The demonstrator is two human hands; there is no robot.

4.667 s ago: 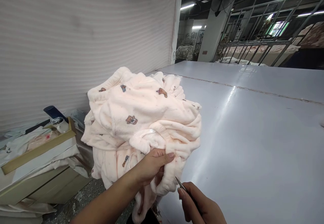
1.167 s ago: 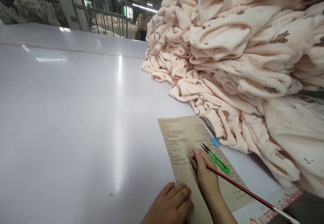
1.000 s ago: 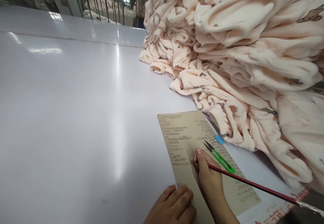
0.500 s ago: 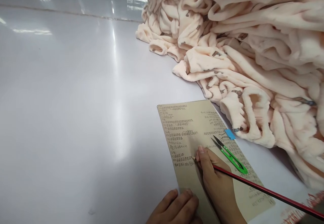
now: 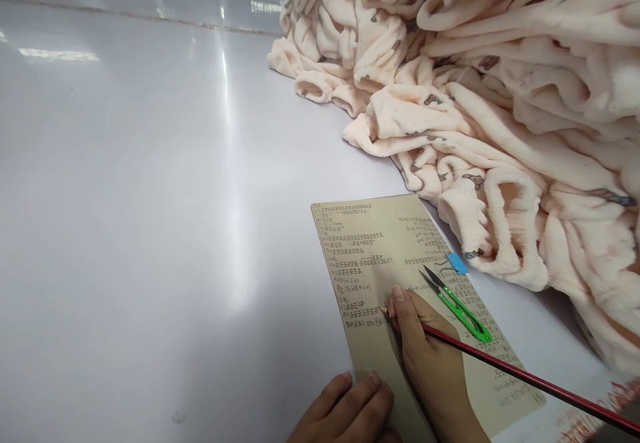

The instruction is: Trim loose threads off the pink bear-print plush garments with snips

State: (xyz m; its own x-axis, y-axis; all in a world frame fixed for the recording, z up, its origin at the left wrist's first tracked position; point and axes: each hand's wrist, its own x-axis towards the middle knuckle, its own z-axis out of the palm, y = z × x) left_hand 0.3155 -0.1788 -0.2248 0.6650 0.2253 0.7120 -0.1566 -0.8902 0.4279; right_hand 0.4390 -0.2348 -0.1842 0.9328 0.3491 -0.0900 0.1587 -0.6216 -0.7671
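A tan sheet of paper (image 5: 395, 229) covered in handwritten marks lies on the white table. My right hand (image 5: 430, 349) grips a long red-and-black pencil (image 5: 500, 365), its tip on or just above a written line. Across the sheet's lower left edge rests my left hand (image 5: 350, 411), palm down, fingers stretched out and holding nothing. Green thread snips (image 5: 463, 313) lie on the paper beside my right hand, dark blades pointing away. A blue binder clip (image 5: 457, 263) sits at the paper's right edge.
A big heap of pale pink plush fabric (image 5: 500, 116) with small dark prints fills the right and far right. Its lower folds come close to the paper's right edge. The glossy white table (image 5: 150, 196) stretches to the left. Red writing (image 5: 595, 413) marks the lower right corner.
The view has shifted very slightly. Both hands stay in nearly the same place on the paper, and the pencil tip has barely moved.
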